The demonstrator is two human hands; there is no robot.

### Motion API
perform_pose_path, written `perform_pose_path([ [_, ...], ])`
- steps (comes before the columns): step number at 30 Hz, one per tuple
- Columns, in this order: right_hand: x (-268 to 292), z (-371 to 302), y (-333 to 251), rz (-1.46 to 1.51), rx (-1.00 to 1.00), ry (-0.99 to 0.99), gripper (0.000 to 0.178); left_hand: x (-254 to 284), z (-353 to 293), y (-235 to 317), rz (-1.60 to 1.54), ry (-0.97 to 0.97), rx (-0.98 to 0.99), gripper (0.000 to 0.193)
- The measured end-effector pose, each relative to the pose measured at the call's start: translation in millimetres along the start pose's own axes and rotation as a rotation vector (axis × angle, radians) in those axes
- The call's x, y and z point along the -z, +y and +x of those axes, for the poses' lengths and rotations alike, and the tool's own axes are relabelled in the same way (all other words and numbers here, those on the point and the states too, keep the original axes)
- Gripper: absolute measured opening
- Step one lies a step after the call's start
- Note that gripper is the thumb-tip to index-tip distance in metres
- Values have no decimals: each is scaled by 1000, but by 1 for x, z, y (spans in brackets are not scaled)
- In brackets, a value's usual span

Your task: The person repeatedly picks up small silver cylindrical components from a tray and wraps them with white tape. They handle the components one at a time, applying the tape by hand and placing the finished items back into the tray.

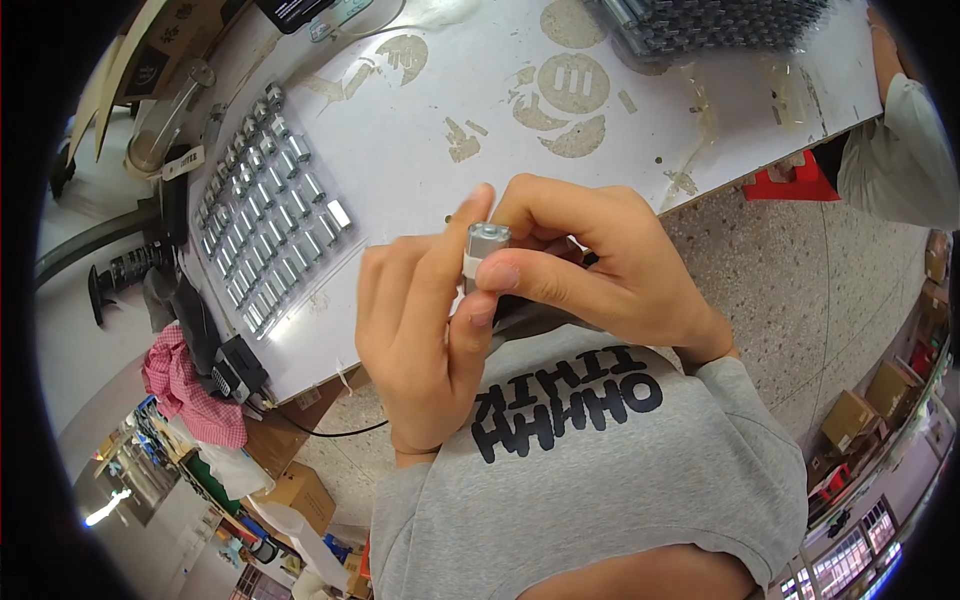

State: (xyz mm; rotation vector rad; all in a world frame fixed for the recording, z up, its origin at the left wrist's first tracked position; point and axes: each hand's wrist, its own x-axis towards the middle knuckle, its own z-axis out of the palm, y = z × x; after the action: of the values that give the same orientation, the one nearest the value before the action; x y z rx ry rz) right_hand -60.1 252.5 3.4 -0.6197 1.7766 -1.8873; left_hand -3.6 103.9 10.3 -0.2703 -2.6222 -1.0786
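Note:
Just off the front edge of the table, both hands hold one small silver metal cylinder upright; it looks like a small motor, with a pale white band round its side. My left hand is closed, its forefinger and thumb against the left side of the part. From the other side my right hand pinches it, the thumb pressed over the white band. The fingers hide much of its lower end. Left of the hands, a clear plastic tray lies on the table with rows of similar silver cylinders.
A stack of trays filled with metal parts stands at the far right of the white table. Another person's sleeve shows beside a red stool. A cardboard box and black stand are at left.

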Motion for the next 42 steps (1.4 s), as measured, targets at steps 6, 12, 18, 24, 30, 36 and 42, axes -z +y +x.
perform_pose_path([
  [6, 4, 0, 1, 199, -95, -31, 14, -2, 6, 2, -138, 19, -16, 42],
  [12, 12, -7, -12, 447, -299, -156, 17, 7, 1, 8, -194, 51, 25, 51],
  [18, 14, -10, -27, 245, -248, -189, 14, 1, -6, 6, -372, 180, 57, 47],
  [24, 8, -12, -12, 236, -46, -168, 11, 1, -7, 2, -363, 171, 97, 46],
  [30, 15, -14, -20, 140, -132, -218, 15, 4, -8, 5, -312, 137, 129, 48],
  [36, 9, -17, -8, 128, -36, -203, 17, 8, -9, 7, -284, 151, 87, 47],
  [42, 9, -23, 2, 162, 1, -270, 30, 38, 6, 23, 74, -80, -98, 45],
])
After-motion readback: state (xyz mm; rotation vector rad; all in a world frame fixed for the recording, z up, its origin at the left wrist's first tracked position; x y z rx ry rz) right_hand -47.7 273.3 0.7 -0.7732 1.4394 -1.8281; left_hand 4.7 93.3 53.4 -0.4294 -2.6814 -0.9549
